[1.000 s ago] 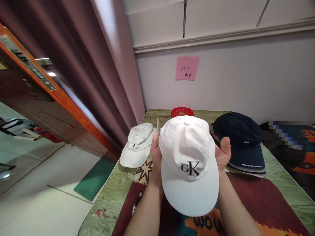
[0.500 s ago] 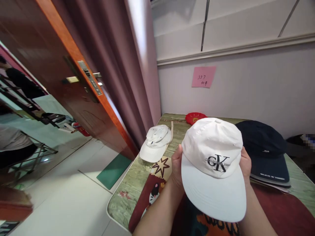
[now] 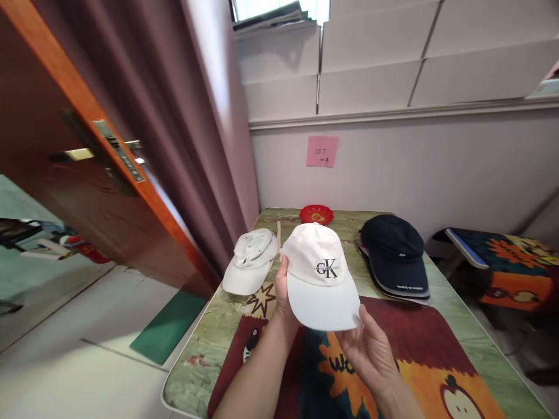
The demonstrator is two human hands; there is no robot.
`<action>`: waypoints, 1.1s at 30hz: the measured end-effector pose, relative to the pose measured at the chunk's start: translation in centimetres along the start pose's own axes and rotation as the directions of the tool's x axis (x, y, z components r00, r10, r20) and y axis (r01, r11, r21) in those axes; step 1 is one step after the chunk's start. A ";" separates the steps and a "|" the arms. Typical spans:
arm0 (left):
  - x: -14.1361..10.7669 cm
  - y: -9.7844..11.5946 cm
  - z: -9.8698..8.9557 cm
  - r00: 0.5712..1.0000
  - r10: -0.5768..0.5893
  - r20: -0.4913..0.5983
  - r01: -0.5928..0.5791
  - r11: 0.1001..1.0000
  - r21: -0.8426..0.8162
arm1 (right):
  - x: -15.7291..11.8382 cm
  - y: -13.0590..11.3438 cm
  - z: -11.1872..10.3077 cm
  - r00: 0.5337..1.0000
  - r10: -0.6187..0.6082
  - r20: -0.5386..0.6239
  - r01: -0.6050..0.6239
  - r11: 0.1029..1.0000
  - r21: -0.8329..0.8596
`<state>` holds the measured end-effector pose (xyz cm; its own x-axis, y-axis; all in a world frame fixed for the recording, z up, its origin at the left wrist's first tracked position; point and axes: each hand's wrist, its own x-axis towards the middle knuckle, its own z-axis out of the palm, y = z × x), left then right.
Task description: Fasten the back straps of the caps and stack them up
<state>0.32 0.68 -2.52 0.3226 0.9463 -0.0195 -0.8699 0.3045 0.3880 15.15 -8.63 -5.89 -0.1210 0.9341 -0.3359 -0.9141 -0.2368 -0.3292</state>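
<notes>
Above the tabletop (image 3: 187, 375), left hand (image 3: 285, 297) fingers grasp the white cap (image 3: 305, 256) at its side; right hand (image 3: 371, 352) has dropped to the brim (image 3: 323, 305), finger grip hard to tell, so left mainly steadies the cap.

Pale wall (image 3: 393, 163) beside mauve curtain (image 3: 192, 116).

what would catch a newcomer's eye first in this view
Probably the white cap with the dark letters, held up over the middle of the table between the left hand and the right hand. After that, likely the bright red dish at the table's far edge and the pink note on the wall above it.
</notes>
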 end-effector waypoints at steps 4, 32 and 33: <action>1.1 -1.2 -0.6 0.998 -0.048 0.051 0.038 0.983 0.179 | 0.1 -0.8 1.1 0.996 -0.040 -0.081 0.035 0.998 -0.060; -2.5 -6.5 -8.8 0.988 0.052 0.144 -0.136 -0.129 0.982 | 12.4 -17.7 -9.3 0.554 -0.747 -0.368 0.501 0.652 -0.569; -2.5 -6.5 -8.8 0.988 0.055 0.146 -0.138 -0.130 0.982 | 12.5 -17.8 -9.3 0.538 -0.760 -0.364 0.491 0.634 -0.597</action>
<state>1.87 -2.70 -13.05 0.3250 0.9358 0.1366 0.4354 -0.2763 0.8568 33.53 4.78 -12.45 0.7704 0.5856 -0.2521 -0.4079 0.1489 -0.9008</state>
